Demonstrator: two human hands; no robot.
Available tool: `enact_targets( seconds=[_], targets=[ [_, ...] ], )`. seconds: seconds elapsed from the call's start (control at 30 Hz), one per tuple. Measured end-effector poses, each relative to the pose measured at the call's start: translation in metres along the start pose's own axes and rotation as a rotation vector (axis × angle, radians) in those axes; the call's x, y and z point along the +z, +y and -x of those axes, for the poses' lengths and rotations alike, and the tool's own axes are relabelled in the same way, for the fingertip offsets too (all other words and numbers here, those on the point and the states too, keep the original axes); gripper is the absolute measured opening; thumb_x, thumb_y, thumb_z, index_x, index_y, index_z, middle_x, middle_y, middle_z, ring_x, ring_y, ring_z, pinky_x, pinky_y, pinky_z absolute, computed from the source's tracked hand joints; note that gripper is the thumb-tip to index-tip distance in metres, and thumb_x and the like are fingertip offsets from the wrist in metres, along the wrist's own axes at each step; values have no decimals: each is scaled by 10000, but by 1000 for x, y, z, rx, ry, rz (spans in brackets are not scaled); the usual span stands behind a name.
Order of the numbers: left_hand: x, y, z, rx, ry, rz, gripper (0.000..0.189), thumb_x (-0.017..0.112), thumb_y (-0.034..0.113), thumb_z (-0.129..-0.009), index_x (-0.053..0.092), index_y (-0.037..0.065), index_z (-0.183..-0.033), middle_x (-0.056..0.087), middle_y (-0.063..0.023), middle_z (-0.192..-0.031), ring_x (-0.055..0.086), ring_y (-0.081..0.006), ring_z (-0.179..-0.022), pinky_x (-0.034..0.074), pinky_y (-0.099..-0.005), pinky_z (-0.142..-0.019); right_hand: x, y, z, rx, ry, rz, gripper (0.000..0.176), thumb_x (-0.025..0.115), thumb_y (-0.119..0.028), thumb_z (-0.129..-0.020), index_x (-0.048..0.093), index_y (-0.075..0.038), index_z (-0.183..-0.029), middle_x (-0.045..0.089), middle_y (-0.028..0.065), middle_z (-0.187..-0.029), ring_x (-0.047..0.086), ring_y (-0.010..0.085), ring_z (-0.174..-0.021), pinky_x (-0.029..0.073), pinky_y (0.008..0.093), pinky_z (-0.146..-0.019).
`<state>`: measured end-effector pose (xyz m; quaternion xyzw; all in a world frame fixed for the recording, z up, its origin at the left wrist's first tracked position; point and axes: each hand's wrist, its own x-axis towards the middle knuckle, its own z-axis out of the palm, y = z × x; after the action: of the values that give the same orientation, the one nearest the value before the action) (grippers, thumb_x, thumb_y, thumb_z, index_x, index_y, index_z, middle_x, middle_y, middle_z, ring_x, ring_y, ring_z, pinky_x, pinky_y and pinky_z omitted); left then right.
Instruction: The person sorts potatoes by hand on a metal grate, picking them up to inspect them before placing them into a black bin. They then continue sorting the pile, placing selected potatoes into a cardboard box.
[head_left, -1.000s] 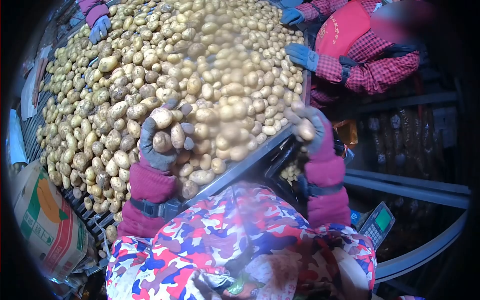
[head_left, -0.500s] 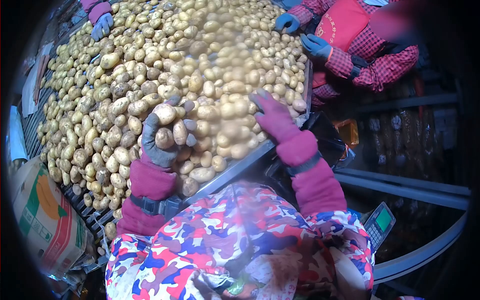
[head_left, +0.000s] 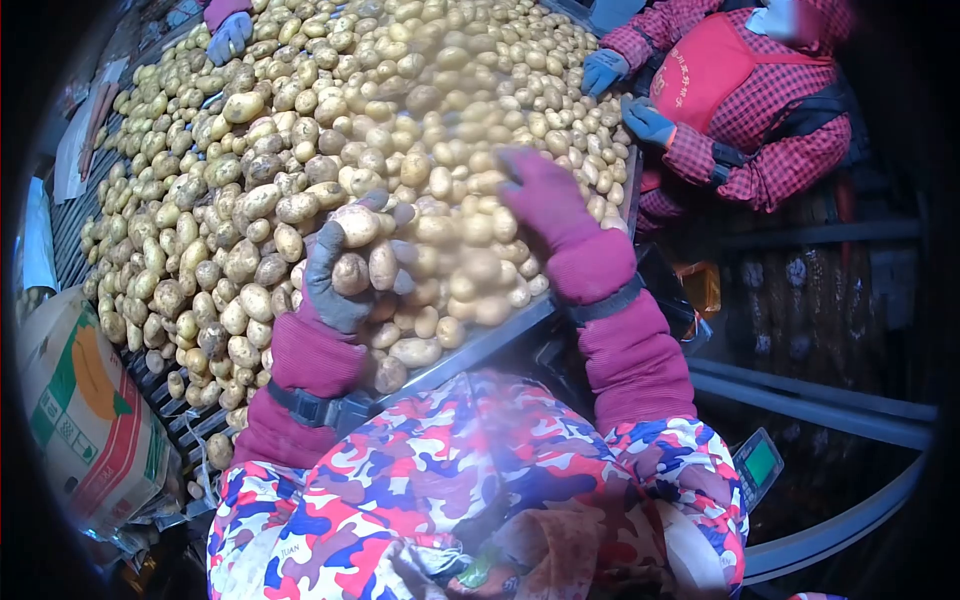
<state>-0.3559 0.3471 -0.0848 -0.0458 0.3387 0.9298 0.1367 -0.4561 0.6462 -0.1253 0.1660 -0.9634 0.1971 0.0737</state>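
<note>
Potato pile point(head_left: 220, 230) covers most of the table point(head_left: 485, 346), right up to the metal edge by the wearer; printed bag point(head_left: 95, 420) stands beside it on the L. Co-worker in a red apron point(head_left: 705, 70) is past the R edge, gloved hands near the pile. Wearer's R hand point(head_left: 540, 195) is over the pile, well apart from the L; it's blurred, so can't tell how far its fingers are open or if they've hold of anything. L hand point(head_left: 335, 290) is cupped, thumb one side, fingertips the other, curled round approx. three potatoes point(head_left: 383, 264) just above the pile. Each should be firm & stiff, light singly, heavier by the handful; skins look dry w/ some dirt (gloves prob. help here), so not v. slippery, tho round ones could roll out of a loose grip. Not fragile as such, but skin may scuff or bruise against metal. Best hold: round the fat middle, thumb opp. fingers, not by the ends; for several, palm underneath; tiny ones, fingertips only.
</note>
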Motion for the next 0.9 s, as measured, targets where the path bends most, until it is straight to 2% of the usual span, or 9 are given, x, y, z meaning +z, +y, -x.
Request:
enact_targets(
  seconds=[0.1,0.23,0.37,0.43,0.53,0.63,0.67,0.77,0.9],
  targets=[
    [-11,-8,3,246,-158,-396,723,560,418,-1057,339,-34,-1578,510,-255,-1502,655,-297,-1080,597,-386,-793,21,-16,-15,5,-118,-117,481,695,-265,-898,625,-137,-1356,637,122,-1380,640,335,-1199,516,452,-1014],
    [-8,0,0,49,-73,-172,725,603,429,-1040,380,-37,-1549,492,-259,-1514,656,-322,-1083,603,-401,-773,11,-29,-32,80,-253,24,434,707,-236,-897,664,-113,-1311,665,139,-1369,677,320,-1155,545,413,-984],
    [-13,-2,3,130,-84,-341,721,583,428,-1042,366,-16,-1567,502,-265,-1498,655,-329,-1073,600,-405,-765,5,22,-18,207,-66,-585,290,709,-120,-858,704,-48,-1139,703,84,-1146,670,171,-993,546,333,-828],
    [-9,-5,6,270,-127,-505,719,554,428,-1048,345,-1,-1586,513,-265,-1486,653,-328,-1056,594,-411,-763,-33,22,-11,235,39,-526,218,701,-106,-879,720,-22,-1080,726,46,-1034,647,118,-941,538,292,-796],
    [-13,-3,0,72,-66,-317,702,513,436,-1056,350,7,-1588,521,-256,-1481,645,-323,-1061,588,-423,-776,-32,58,-19,402,145,-507,210,683,-193,-885,746,-61,-1036,745,141,-1017,702,245,-922,566,358,-869],
    [-15,-1,-2,1,-51,-266,697,488,443,-1058,351,16,-1592,525,-248,-1480,638,-320,-1067,583,-432,-790,-38,30,-30,311,218,-427,223,670,-213,-900,751,-67,-1048,753,140,-968,713,269,-897,568,385,-858],
    [-15,0,-2,-8,-51,-261,700,484,447,-1057,349,19,-1593,526,-246,-1479,636,-320,-1068,582,-435,-793,-44,3,-33,298,159,-251,264,613,-170,-922,736,-91,-1142,742,126,-1068,703,251,-1000,552,366,-895],
    [-14,-2,-1,5,-32,-264,732,486,474,-1047,332,23,-1603,526,-242,-1479,635,-323,-1069,582,-437,-794,11,14,-34,-120,57,147,311,584,-160,-919,734,-143,-1191,716,136,-1177,664,299,-1124,531,396,-970],
    [-32,-11,-7,65,-42,-377,788,495,509,-1036,290,21,-1619,521,-242,-1482,637,-323,-1063,582,-437,-797,26,0,-43,34,-156,272,375,615,-115,-884,720,-168,-1240,668,124,-1288,612,315,-1216,502,402,-1035]
  ],
)
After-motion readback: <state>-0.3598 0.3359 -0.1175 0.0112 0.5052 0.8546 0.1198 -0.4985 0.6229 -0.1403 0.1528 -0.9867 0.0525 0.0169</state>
